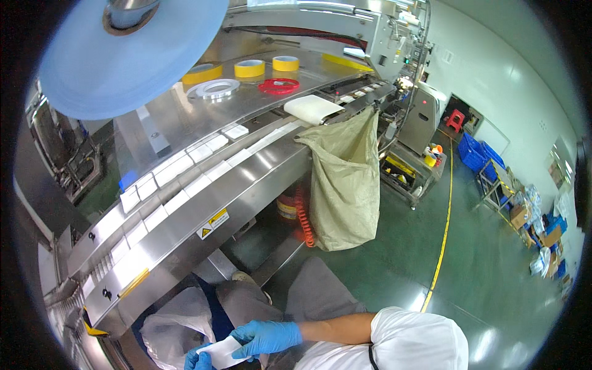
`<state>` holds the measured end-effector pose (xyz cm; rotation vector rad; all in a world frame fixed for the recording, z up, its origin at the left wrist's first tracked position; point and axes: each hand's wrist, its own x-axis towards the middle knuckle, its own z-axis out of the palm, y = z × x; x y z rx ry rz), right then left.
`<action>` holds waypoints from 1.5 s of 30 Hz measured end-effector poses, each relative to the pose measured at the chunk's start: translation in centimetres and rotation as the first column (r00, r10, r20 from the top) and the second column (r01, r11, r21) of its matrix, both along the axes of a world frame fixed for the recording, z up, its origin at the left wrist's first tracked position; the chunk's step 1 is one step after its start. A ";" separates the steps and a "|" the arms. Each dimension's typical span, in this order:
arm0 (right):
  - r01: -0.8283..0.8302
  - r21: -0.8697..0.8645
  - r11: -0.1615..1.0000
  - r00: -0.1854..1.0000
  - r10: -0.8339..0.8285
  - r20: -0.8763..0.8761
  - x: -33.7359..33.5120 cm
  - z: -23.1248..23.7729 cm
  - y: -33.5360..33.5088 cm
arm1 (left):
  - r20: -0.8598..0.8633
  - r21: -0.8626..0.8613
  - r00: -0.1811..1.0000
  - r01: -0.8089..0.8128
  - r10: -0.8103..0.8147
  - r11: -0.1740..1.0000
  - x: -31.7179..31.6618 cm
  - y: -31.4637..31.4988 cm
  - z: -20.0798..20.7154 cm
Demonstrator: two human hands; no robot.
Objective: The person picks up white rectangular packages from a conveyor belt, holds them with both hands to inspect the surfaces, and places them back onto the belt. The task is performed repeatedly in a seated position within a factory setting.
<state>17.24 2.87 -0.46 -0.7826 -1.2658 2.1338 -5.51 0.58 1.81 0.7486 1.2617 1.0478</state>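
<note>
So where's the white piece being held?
Low in the head view, left of centre: the white piece is between the left hand and right hand, beside the clear plastic bag.

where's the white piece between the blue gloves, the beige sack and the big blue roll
white piece (221,353): head view, its flat face
beige sack (345,200): head view, its front
blue roll (135,65): head view, its flat side

Right hand (264,338) and left hand (198,360) held close together, low in view!
Here the right forearm (338,328) is stretched leftward, almost level, bared between white sleeve (419,339) and blue glove (287,335); thumb and fingers are pressed into a pinch. On the left, gloved fingers are curled, the hand cut off by the lower edge, while the trousered legs (320,288) are bent.
</note>
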 end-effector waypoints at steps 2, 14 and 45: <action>-0.004 0.011 1.000 1.000 0.004 -0.015 -0.1 -1.0 -0.1 | -0.061 -0.046 0.998 -0.035 0.032 0.998 -0.1 0.0 -0.4; 0.023 -0.037 0.999 0.997 -0.025 -0.073 -0.5 -1.4 0.3 | -0.119 0.046 0.973 0.206 -0.200 0.977 -0.6 0.1 -0.8; 0.072 -0.037 0.997 0.997 -0.074 -0.032 -0.6 -2.5 0.3 | -0.149 -0.035 0.972 0.181 -0.184 0.983 -0.7 -0.1 -0.9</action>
